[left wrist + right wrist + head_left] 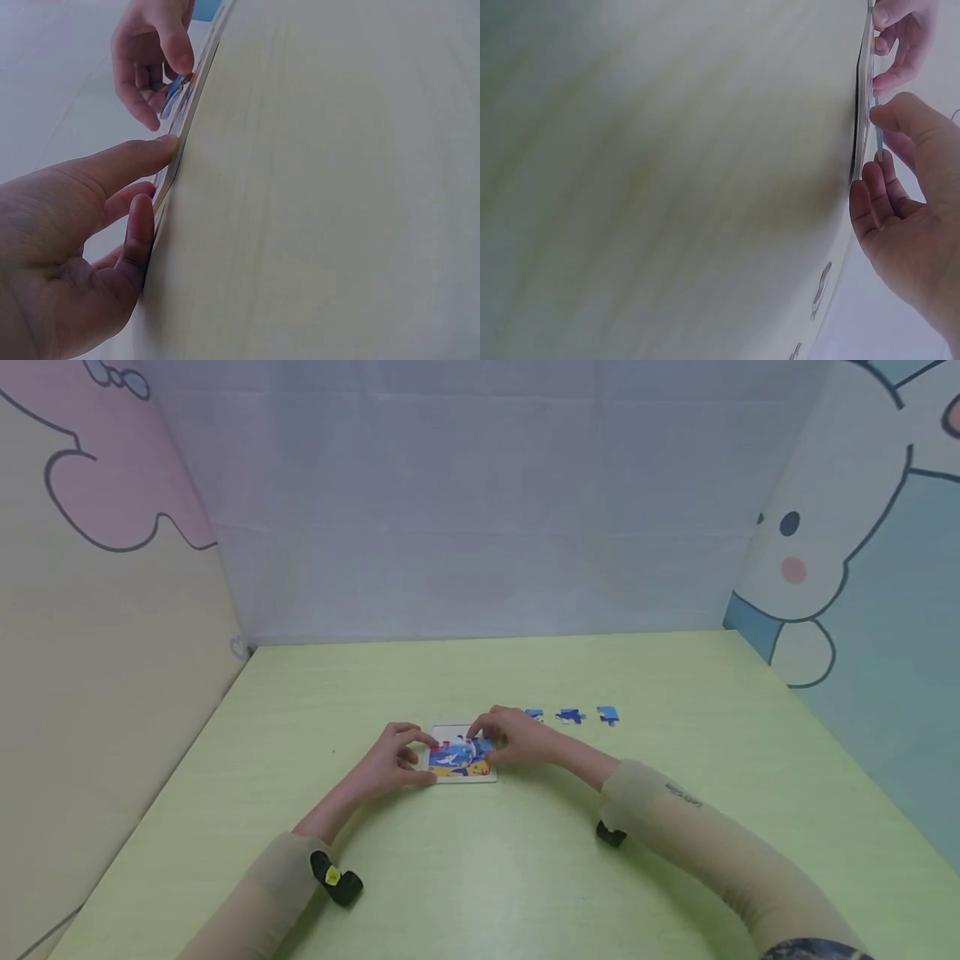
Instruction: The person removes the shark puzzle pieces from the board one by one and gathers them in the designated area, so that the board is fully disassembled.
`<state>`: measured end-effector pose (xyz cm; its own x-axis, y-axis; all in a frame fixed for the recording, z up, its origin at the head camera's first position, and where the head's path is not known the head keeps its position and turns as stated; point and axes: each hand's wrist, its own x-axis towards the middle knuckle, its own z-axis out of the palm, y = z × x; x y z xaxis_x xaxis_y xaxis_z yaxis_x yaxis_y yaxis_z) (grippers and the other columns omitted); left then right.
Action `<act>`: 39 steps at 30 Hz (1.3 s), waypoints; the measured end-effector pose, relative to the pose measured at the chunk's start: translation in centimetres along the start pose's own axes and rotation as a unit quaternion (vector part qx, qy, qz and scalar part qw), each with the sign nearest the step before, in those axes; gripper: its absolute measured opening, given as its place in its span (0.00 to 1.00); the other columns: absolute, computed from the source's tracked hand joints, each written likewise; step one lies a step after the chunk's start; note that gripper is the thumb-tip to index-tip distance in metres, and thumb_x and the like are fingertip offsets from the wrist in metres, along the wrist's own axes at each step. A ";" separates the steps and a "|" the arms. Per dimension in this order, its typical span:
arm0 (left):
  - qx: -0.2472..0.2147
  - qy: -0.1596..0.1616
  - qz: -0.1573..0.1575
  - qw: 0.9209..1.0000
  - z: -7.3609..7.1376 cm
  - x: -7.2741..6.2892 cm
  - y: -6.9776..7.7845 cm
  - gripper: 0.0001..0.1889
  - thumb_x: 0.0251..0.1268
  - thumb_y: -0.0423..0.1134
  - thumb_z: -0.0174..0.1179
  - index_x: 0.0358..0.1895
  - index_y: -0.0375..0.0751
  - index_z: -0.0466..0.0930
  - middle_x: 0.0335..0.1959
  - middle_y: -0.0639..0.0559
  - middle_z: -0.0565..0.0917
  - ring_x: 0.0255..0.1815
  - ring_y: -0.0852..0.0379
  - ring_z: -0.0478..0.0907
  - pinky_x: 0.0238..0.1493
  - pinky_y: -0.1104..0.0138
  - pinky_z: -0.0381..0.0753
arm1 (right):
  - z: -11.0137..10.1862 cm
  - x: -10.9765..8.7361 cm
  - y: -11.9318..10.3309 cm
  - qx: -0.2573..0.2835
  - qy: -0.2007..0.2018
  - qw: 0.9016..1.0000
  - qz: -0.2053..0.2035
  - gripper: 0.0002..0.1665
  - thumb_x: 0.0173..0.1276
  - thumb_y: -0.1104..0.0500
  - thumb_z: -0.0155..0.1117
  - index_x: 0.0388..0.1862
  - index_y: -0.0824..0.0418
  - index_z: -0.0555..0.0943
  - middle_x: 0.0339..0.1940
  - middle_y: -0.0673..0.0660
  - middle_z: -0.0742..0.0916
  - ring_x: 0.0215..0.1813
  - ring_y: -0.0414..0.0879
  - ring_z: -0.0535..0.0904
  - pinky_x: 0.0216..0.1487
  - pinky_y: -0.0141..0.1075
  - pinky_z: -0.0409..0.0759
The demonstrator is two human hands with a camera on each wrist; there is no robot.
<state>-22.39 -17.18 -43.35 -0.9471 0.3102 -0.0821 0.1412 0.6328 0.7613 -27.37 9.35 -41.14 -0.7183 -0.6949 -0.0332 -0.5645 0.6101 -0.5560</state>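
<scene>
A small jigsaw puzzle tray [465, 780] with a pale frame lies on the table, partly filled with a blue, white and yellow picture. My left hand [393, 758] holds its left side, thumb at the near corner and a fingertip farther up. In the left wrist view that thumb presses the tray's edge [178, 154]. Over the right part of the tray, my right hand [517, 737] pinches a blue puzzle piece [174, 96], which stands tilted against the picture. The right wrist view shows this piece [880, 142] edge-on between thumb and fingers.
Behind and to the right of my right hand lie several loose pieces: a partly covered one [534, 715], a dark blue one [571, 716] and a light blue one [607, 715]. A white cloth wall [480, 527] stands at the back, with printed panels on both sides.
</scene>
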 end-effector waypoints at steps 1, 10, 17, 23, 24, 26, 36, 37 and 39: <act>0.001 0.001 0.000 1.000 0.0 0.0 0.0 0.24 0.55 0.41 0.73 0.56 0.49 0.79 0.72 0.38 0.58 0.48 0.51 0.75 0.51 0.63 0.79 | -0.1 -0.2 0.1 0.003 0.003 1.000 0.000 0.26 0.60 0.61 0.71 0.59 0.52 0.81 0.45 0.52 0.82 0.47 0.43 0.75 0.49 0.36 0.76; -0.002 0.005 0.001 1.000 0.1 0.1 0.0 0.24 0.54 0.40 0.74 0.56 0.48 0.80 0.72 0.37 0.58 0.48 0.51 0.75 0.50 0.63 0.79 | -0.3 -2.4 1.9 0.005 0.037 0.999 0.005 0.24 0.58 0.61 0.71 0.56 0.54 0.84 0.43 0.51 0.83 0.43 0.41 0.75 0.44 0.31 0.75; 0.000 0.005 0.000 1.000 0.2 0.2 -0.2 0.24 0.54 0.40 0.74 0.56 0.48 0.80 0.73 0.37 0.58 0.48 0.52 0.75 0.50 0.64 0.79 | -1.1 -4.6 2.9 -0.003 0.034 0.999 0.008 0.22 0.58 0.60 0.72 0.54 0.54 0.85 0.40 0.48 0.83 0.40 0.40 0.74 0.41 0.30 0.75; 0.000 0.005 -0.001 1.000 0.3 0.2 -0.2 0.24 0.54 0.40 0.74 0.56 0.49 0.80 0.73 0.37 0.58 0.48 0.52 0.75 0.50 0.63 0.79 | -1.7 -6.7 4.0 -0.005 0.041 0.999 0.015 0.21 0.58 0.60 0.72 0.53 0.53 0.85 0.39 0.48 0.83 0.38 0.40 0.73 0.38 0.30 0.74; 0.000 0.005 -0.001 1.000 0.3 0.2 -0.1 0.24 0.54 0.40 0.74 0.56 0.49 0.80 0.73 0.37 0.58 0.48 0.52 0.75 0.51 0.63 0.79 | -1.9 -7.2 4.2 -0.005 0.044 0.999 0.016 0.21 0.59 0.60 0.72 0.52 0.53 0.85 0.39 0.48 0.83 0.38 0.40 0.73 0.38 0.29 0.74; 0.001 0.006 -0.002 1.000 0.3 0.2 -0.1 0.24 0.54 0.40 0.74 0.56 0.49 0.80 0.73 0.38 0.58 0.48 0.52 0.75 0.51 0.63 0.79 | -2.1 -8.1 4.7 -0.005 0.049 0.999 0.020 0.20 0.59 0.61 0.71 0.52 0.53 0.85 0.37 0.48 0.82 0.37 0.40 0.72 0.37 0.29 0.74; 0.004 0.006 -0.009 1.000 0.3 0.1 0.1 0.23 0.55 0.41 0.74 0.56 0.50 0.80 0.73 0.39 0.58 0.48 0.52 0.75 0.51 0.63 0.78 | -3.5 -12.1 7.7 0.040 0.068 0.997 0.026 0.20 0.63 0.63 0.69 0.54 0.55 0.85 0.38 0.50 0.82 0.36 0.40 0.73 0.36 0.28 0.74; 0.003 0.006 -0.010 1.000 0.3 0.1 0.1 0.23 0.55 0.41 0.74 0.56 0.50 0.80 0.73 0.39 0.58 0.48 0.52 0.75 0.51 0.63 0.78 | -3.6 -12.4 8.0 0.040 0.071 0.996 0.027 0.19 0.63 0.62 0.69 0.55 0.55 0.85 0.38 0.50 0.83 0.36 0.40 0.73 0.36 0.28 0.74; 0.003 0.006 -0.010 1.000 0.3 0.1 0.1 0.23 0.55 0.41 0.74 0.56 0.50 0.80 0.73 0.39 0.58 0.48 0.52 0.75 0.51 0.63 0.79 | -3.8 -13.0 8.7 0.039 0.072 0.996 0.033 0.20 0.64 0.61 0.69 0.55 0.54 0.84 0.39 0.50 0.83 0.36 0.39 0.73 0.36 0.28 0.75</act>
<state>-22.40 -16.89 -43.46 -0.9530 0.2895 -0.0899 0.1243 0.6436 0.7552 -24.52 25.13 -42.37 -0.8067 -0.5893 0.0445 -0.4849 0.6169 -0.6199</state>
